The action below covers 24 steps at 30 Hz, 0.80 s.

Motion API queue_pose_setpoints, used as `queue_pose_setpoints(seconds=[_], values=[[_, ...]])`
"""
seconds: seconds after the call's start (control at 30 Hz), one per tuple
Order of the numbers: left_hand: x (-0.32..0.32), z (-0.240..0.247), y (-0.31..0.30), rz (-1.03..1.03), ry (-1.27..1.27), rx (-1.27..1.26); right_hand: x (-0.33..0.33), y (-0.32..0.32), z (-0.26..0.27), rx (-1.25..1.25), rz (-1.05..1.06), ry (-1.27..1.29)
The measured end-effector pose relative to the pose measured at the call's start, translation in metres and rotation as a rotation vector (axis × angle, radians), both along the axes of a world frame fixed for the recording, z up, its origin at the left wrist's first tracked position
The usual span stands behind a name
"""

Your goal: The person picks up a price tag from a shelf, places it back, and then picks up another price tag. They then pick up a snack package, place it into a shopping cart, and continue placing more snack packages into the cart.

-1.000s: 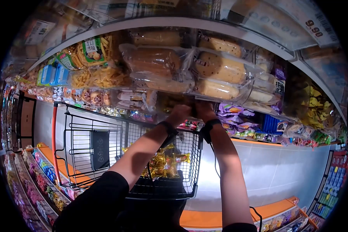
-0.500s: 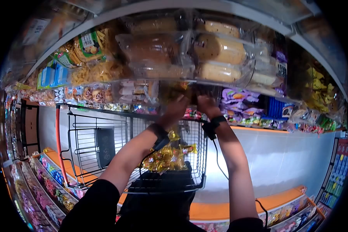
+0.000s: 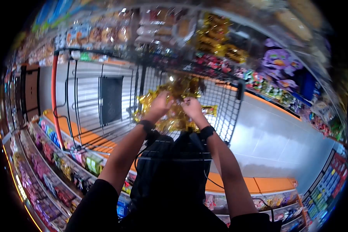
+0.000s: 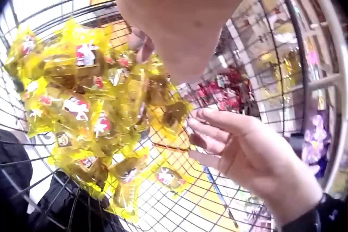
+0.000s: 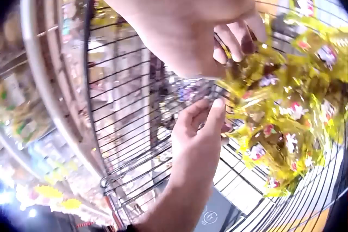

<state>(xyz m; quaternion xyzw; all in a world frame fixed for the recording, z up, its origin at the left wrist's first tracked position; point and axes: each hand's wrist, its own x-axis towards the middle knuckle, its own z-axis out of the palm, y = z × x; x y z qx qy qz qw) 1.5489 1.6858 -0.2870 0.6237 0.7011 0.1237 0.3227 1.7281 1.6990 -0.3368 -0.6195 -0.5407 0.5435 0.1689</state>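
Observation:
Both hands are inside the wire shopping cart (image 3: 236,112), at a heap of small snack packets in shiny yellow wrappers (image 3: 174,120). My left hand (image 3: 160,105) is at the left of the heap; in the right wrist view its thumb and fingers are loosely bent right at the packets' edge (image 5: 288,112). Close by on the other side is my right hand (image 3: 192,109). In the left wrist view the right hand (image 4: 261,158) has loosely bent, parted fingers with nothing between them, beside the heap (image 4: 81,96). Part of the left fingers is hidden behind its palm.
Along the far side runs a shelf with more yellow packets (image 3: 212,34), purple bags (image 3: 278,62) and wrapped breads (image 3: 154,23). A dark panel (image 3: 111,100) is on the cart's left part, near its red handle (image 3: 55,92). Low candy shelves (image 3: 46,166) stand behind.
Both hands have come from the shelf down into the cart, and the heap of yellow packets there has grown. The fingers are now loose. The head view has tilted down.

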Motion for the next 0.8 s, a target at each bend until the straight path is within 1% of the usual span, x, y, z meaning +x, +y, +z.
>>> queue_pose_setpoints(seconds=[0.03,0.07,0.13,0.17,0.2,0.23,0.27,0.33,0.37,0.4,0.47,0.5,0.53,0.57,0.6,0.67,0.7,0.73,0.8], values=[[-0.014,-0.030,-0.018,0.038,-0.039,-0.042,-0.010,-0.002,-0.020,-0.104,0.007,-0.025],[-0.025,-0.044,-0.030,-0.002,-0.059,-0.007,-0.020,-0.007,-0.037,-0.214,0.016,-0.055],[-0.031,-0.044,-0.047,0.112,-0.120,-0.153,-0.033,-0.011,-0.045,-0.221,0.033,0.079],[-0.032,-0.045,-0.054,0.192,-0.191,-0.212,-0.044,-0.015,-0.064,-0.115,0.180,-0.012],[-0.035,-0.044,-0.058,0.269,-0.258,-0.264,-0.051,-0.022,-0.080,-0.048,0.302,-0.229],[-0.039,-0.045,-0.063,0.182,-0.185,-0.234,-0.059,-0.020,-0.072,-0.095,0.316,-0.320],[-0.042,-0.042,-0.066,0.200,-0.253,-0.275,-0.063,-0.022,-0.072,-0.141,0.326,-0.414],[-0.051,-0.051,-0.075,0.261,-0.457,-0.258,-0.069,-0.025,-0.073,-0.063,0.219,-0.449],[-0.052,-0.044,-0.076,0.349,-0.625,-0.228,-0.070,-0.026,-0.072,-0.086,0.188,-0.448],[-0.057,-0.038,-0.073,0.304,-0.509,-0.213,-0.067,-0.026,-0.069,-0.072,0.244,-0.436],[-0.066,-0.032,-0.072,0.378,-0.479,-0.202,-0.068,-0.024,-0.031,-0.052,0.233,-0.433],[-0.069,-0.025,-0.071,0.433,-0.516,-0.207,-0.072,-0.030,-0.014,0.072,0.160,-0.380],[-0.071,-0.008,-0.068,0.488,-0.555,-0.212,-0.075,-0.034,0.003,0.235,0.154,-0.352],[-0.074,0.002,-0.068,0.542,-0.595,-0.217,-0.080,-0.037,0.026,0.293,0.156,-0.275],[-0.078,0.008,-0.069,0.527,-0.671,-0.168,-0.086,-0.039,0.049,0.354,0.153,-0.199],[-0.090,0.007,-0.075,0.485,-0.829,-0.073,-0.097,-0.048,0.101,0.534,0.262,-0.122],[-0.094,0.065,-0.072,0.487,-1.057,-0.134,-0.107,-0.057,0.136,0.502,0.289,-0.193],[-0.105,0.081,-0.074,0.468,-1.088,-0.139,-0.115,-0.066,0.161,0.521,0.255,-0.156],[-0.117,0.122,-0.083,0.459,-1.082,0.039,-0.132,-0.084,0.210,0.616,0.111,0.006]])
